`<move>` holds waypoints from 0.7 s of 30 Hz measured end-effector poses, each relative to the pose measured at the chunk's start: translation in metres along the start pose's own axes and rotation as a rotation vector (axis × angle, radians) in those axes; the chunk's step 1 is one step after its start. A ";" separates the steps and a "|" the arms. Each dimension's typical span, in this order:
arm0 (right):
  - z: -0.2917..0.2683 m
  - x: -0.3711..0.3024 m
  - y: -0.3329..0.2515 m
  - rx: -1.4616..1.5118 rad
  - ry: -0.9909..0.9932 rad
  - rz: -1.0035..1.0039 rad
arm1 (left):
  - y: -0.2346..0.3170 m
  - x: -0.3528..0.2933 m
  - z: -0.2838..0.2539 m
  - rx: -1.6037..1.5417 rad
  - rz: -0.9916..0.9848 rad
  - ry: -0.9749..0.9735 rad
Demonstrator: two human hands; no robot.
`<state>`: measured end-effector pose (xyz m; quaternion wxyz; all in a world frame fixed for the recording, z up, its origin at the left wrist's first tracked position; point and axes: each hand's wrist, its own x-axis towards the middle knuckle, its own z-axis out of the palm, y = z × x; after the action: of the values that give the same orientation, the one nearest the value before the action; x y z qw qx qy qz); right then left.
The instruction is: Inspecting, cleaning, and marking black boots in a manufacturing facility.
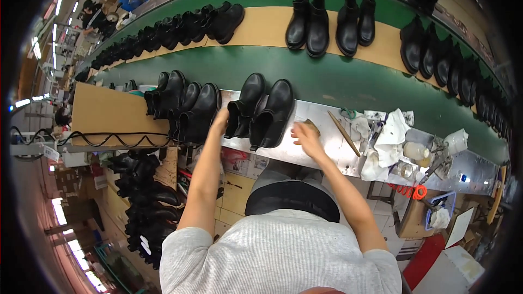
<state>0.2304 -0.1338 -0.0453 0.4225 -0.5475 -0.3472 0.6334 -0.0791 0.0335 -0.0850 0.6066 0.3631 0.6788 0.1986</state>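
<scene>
On the metal bench in front of me stands a pair of black ankle boots, a left one and a right one, toes pointing away. My left hand is close against the outer side of the left boot, its fingers stretched out and slightly blurred; whether it touches the leather I cannot tell. Just right of the other boot, my right hand has spread fingers and holds nothing. A small brownish piece lies beside its fingertips. Further right lies a long, thin, brown stick-like tool.
More black boots stand close on the left, by a cardboard panel. Rows of boots line the green conveyor beyond. White cloths, a jar and a coiled orange hose are at the right.
</scene>
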 end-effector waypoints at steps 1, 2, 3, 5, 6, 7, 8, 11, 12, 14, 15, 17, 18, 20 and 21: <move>0.013 0.022 0.007 -0.022 0.025 0.121 | 0.003 0.004 0.031 0.022 0.180 -0.149; 0.021 0.044 0.024 -0.037 0.034 0.124 | 0.009 0.004 0.049 -0.165 -0.100 -0.161; 0.015 0.067 0.053 -0.013 0.245 0.167 | 0.036 -0.010 0.070 0.051 -0.080 -0.293; 0.025 0.080 0.057 0.235 0.333 0.220 | 0.036 -0.032 0.074 0.055 0.119 -0.256; 0.025 0.074 0.052 0.256 0.321 0.189 | 0.039 -0.042 0.071 -0.041 0.157 -0.227; 0.025 0.064 0.042 0.278 0.315 0.159 | 0.041 -0.045 0.065 -0.050 0.150 -0.239; 0.031 0.049 0.012 0.352 0.251 0.165 | 0.040 -0.045 0.056 -0.089 0.141 -0.292; 0.035 0.044 0.010 0.390 0.247 0.134 | 0.049 -0.040 0.053 -0.032 0.141 -0.380; 0.042 0.048 0.013 0.377 0.307 0.117 | 0.044 -0.029 0.044 0.066 0.095 -0.320; 0.049 0.050 0.005 0.219 0.305 0.139 | 0.034 0.000 0.020 0.343 0.176 -0.288; 0.048 0.050 0.000 0.059 0.300 0.170 | 0.045 0.002 0.026 0.455 0.326 -0.184; 0.039 0.041 -0.019 -0.280 0.352 0.302 | 0.093 -0.013 0.047 0.699 0.711 -0.041; 0.036 0.036 -0.008 -0.420 0.488 0.134 | 0.118 -0.023 0.060 0.726 0.790 -0.103; 0.026 0.024 0.004 -0.881 0.686 -0.092 | 0.150 -0.027 0.085 0.799 0.928 -0.224; 0.021 0.016 0.005 -0.879 0.699 -0.076 | 0.157 -0.024 0.100 0.850 0.985 -0.293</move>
<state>0.2078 -0.1205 -0.0531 0.2669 -0.8363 -0.4376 0.1944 0.0572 0.1019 0.0243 0.3350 0.8615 0.3634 0.1165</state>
